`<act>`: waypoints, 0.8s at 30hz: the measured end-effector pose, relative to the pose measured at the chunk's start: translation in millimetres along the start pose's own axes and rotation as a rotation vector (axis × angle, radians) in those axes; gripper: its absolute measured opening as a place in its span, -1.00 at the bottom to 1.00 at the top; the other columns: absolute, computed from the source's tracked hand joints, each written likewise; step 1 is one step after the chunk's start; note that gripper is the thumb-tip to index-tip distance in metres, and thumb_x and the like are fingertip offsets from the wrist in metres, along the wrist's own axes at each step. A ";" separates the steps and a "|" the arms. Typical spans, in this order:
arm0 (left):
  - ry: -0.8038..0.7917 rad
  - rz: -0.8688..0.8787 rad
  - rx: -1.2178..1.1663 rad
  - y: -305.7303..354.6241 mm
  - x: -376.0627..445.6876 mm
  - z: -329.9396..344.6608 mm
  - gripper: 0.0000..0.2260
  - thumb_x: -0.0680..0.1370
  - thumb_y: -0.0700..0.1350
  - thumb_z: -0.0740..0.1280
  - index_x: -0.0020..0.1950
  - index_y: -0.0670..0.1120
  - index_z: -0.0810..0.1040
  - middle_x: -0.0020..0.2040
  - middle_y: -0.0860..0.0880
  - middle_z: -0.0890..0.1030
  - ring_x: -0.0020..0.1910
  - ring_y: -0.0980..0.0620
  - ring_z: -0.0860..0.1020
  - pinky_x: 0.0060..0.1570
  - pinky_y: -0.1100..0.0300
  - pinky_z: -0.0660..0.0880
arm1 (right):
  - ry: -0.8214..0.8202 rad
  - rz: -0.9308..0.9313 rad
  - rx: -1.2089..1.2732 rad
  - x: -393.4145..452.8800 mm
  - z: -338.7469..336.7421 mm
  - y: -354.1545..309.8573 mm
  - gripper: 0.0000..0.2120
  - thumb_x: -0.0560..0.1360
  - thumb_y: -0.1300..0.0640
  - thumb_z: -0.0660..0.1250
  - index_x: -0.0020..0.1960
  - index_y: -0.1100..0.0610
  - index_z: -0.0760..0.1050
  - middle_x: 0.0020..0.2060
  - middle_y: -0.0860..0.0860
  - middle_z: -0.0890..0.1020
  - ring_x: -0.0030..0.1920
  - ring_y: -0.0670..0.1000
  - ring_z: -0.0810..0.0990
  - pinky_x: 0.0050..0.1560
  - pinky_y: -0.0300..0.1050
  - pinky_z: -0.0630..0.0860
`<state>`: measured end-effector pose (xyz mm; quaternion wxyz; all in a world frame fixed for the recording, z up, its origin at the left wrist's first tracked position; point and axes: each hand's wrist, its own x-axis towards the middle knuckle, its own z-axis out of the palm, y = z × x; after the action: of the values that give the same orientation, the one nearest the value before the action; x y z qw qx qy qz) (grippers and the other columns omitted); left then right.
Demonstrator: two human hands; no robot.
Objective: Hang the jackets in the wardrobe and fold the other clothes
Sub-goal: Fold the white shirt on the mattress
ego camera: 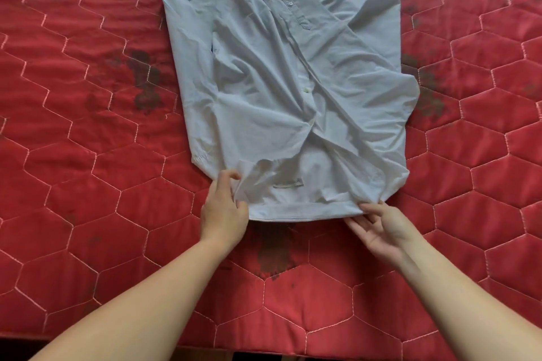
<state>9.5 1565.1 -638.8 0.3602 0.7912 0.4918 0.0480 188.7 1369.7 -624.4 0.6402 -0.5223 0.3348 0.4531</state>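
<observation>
Left hand point(224, 208) of mine pinches the shirt point(281, 91) at its near hem corner, about 7 o'clock of the cloth. At 5 o'clock my right hand point(381, 228) lies palm up, fingers straight and apart, their tips touching the hem. I see the shirt crumpled, sleeves folded in, on a red quilt point(88, 126) with dark stains.

Pretty even, soft daylight here, no hard shadows or glare. The shirt point(293, 82) looks a bit washed out and pale. Slight motion blur on the right hand point(381, 228) (forearm especially), and the quilt point(73, 126) lines bend near the edges.
</observation>
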 end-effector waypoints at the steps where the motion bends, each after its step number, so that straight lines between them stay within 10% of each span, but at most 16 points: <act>1: -0.052 0.053 0.066 -2.1 -2.2 -0.4 -0.57 0.43 -0.30 0.27 0.21 0.10 0.40 -0.05 0.06 0.43 -0.15 -0.05 0.48 -0.14 0.09 0.39 | 0.035 -0.029 -0.145 0.8 -5.2 4.7 -0.76 0.53 0.43 0.18 0.02 0.16 0.52 -0.14 0.10 0.67 -0.21 0.06 0.69 -0.25 -0.02 0.67; 4: -0.173 0.192 0.237 -9.7 -9.3 -1.4 -0.54 0.47 -0.28 0.27 0.28 0.14 0.46 0.04 0.05 0.44 -0.08 -0.10 0.54 -0.13 0.05 0.47 | 0.186 -0.225 -0.735 3.2 -15.5 14.8 -0.92 0.52 0.30 0.32 -0.01 0.19 0.53 -0.19 0.10 0.63 -0.33 0.04 0.67 -0.32 -0.05 0.62; 12: -0.324 0.386 0.393 -22.1 -16.2 -2.4 -0.65 0.51 -0.14 0.34 0.27 0.11 0.53 0.05 0.02 0.52 -0.07 -0.11 0.58 -0.15 0.09 0.42 | 0.202 -0.308 -1.133 4.0 -37.7 9.5 -0.84 0.44 0.18 0.43 -0.13 0.29 0.53 -0.49 0.07 0.63 -0.52 0.01 0.60 -0.43 -0.08 0.59; 18: -0.606 0.174 0.372 -14.4 -17.4 -12.3 -0.64 0.47 0.22 0.28 0.26 0.24 0.44 0.04 0.14 0.48 0.02 0.05 0.55 0.02 0.11 0.47 | 0.272 -0.150 -1.556 -8.9 -16.7 -12.3 -0.64 0.37 -0.16 0.36 -0.19 0.15 0.49 -0.46 0.03 0.64 -0.44 0.11 0.63 -0.34 -0.04 0.57; 21: -0.362 -0.070 0.027 -3.5 2.1 -27.5 -0.79 0.44 0.18 0.34 0.01 0.13 0.56 -0.16 0.12 0.56 -0.11 0.06 0.56 -0.09 0.14 0.47 | 0.523 -0.550 -1.351 -23.2 5.9 -12.6 -0.43 0.29 -0.36 0.38 -0.10 0.11 0.34 -0.09 0.11 0.55 -0.10 0.23 0.56 -0.11 0.09 0.48; 24: 0.003 -0.249 -0.077 -2.8 43.1 -42.8 -0.89 0.48 -0.06 0.35 -0.01 -0.01 0.51 0.01 -0.05 0.52 0.02 -0.09 0.52 -0.02 0.15 0.38 | 0.353 -0.972 -1.475 -29.3 41.8 1.8 -0.53 0.36 -0.06 0.51 0.08 0.17 0.40 0.05 0.18 0.47 0.10 0.27 0.47 0.03 0.17 0.42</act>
<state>11.0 1623.3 -621.0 0.3929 0.7096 0.5844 0.0231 174.5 1403.7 -588.9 0.2027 -0.9464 -0.2052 0.1452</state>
